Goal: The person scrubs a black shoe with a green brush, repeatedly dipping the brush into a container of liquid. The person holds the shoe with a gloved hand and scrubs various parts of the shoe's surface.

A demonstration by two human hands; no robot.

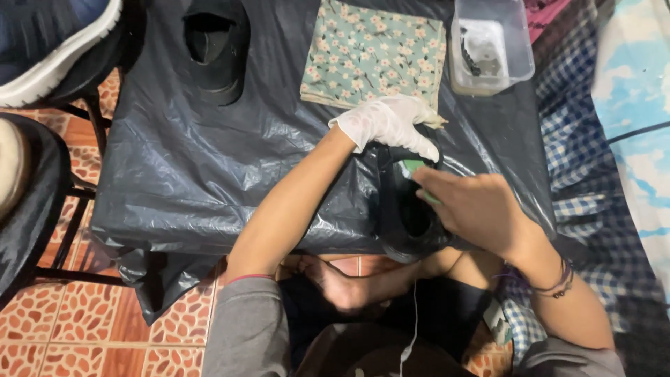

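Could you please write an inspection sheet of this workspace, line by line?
Surface: black plastic sheet covering a small table.
Job's things: black shoe held by gloved left hand; bare right hand presses a green object into it.
Clutter: second black shoe, floral cloth, clear plastic container.
Grippers: both hands busy on the shoe.
Cables: thin white cord over the lap.
Surroundings: orange tiled floor, checked fabric.
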